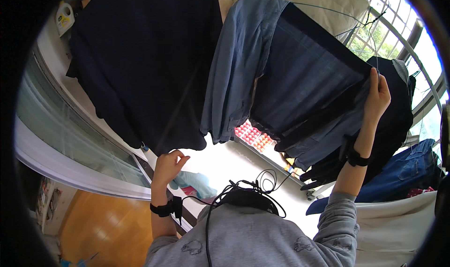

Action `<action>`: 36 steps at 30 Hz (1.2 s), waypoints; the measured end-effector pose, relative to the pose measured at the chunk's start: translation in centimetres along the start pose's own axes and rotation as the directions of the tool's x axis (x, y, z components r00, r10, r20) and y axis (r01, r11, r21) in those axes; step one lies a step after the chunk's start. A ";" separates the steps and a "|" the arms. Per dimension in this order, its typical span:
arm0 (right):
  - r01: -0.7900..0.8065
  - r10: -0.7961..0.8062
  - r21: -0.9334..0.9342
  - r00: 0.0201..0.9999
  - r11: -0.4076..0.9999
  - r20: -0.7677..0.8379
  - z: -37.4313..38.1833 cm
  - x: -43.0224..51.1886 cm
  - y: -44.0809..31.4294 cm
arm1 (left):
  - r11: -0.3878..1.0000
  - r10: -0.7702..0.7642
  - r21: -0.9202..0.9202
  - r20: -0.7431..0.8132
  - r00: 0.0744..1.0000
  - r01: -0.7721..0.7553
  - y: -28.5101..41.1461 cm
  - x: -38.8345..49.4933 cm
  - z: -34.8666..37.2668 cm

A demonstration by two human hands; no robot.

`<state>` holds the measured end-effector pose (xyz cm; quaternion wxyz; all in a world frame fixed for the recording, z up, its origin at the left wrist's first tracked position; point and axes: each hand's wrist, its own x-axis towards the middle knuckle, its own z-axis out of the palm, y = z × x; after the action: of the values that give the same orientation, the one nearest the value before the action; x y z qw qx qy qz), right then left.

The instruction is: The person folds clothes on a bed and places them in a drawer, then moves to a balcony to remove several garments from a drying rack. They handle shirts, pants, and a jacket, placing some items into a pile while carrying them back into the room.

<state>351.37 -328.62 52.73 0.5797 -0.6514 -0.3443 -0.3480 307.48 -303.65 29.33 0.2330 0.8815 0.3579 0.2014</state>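
Observation:
A blue long-sleeved shirt (302, 63) hangs in front of me, its dark inside turned toward me. My right hand (378, 93) is raised at the shirt's upper right, its fingers closed on the cloth edge beside a thin wire hanger (377, 52). To the left hangs a large dark navy garment (147, 63). My left hand (171, 165) is at that garment's lower hem, with thumb and index finger bent toward each other; whether they pinch the cloth I cannot tell. Both wrists wear black straps.
Jeans (409, 161) and cream cloth (393, 228) hang at the right. A sliding glass door (84, 133) stands at the left, by a wooden floor (105, 225). Black cables (242, 188) loop near my chest. A detergent bottle (65, 18) is at the upper left. Pale blue cloth (195, 184) lies low.

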 end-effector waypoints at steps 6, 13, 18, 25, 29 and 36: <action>0.084 -0.084 -0.097 0.996 0.992 0.007 -0.2 -2.1 -0.8 | 0.999 -0.048 0.026 -0.023 0.999 0.048 -1.0 -0.5 -0.4; 0.078 -0.064 -0.176 0.995 0.981 0.082 -1.4 -3.8 -0.4 | 0.998 -0.051 0.024 -0.138 0.989 0.055 -2.1 -1.3 -0.8; 0.041 -0.028 -0.128 0.994 0.991 0.104 -1.9 -5.2 -0.1 | 0.992 -0.117 0.040 -0.117 0.986 0.123 -3.0 -2.0 -1.2; 0.014 0.014 -0.159 0.985 0.987 0.171 -2.1 -7.7 -0.2 | 0.993 -0.114 -0.029 -0.171 0.979 0.111 -2.6 -2.0 -1.0; -0.003 0.035 -0.168 0.981 0.986 0.190 -1.8 -11.2 -0.5 | 0.995 -0.055 -0.087 -0.190 0.980 0.039 -1.4 -1.1 -0.2; -0.059 0.092 -0.145 0.969 0.988 0.231 -2.1 -18.0 0.4 | 0.993 -0.010 -0.115 -0.158 0.987 -0.009 0.7 1.4 1.0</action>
<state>342.21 -331.59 37.35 0.5010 -0.7394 -0.3611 -0.2682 309.29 -303.37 29.21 0.2546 0.8476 0.3632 0.2911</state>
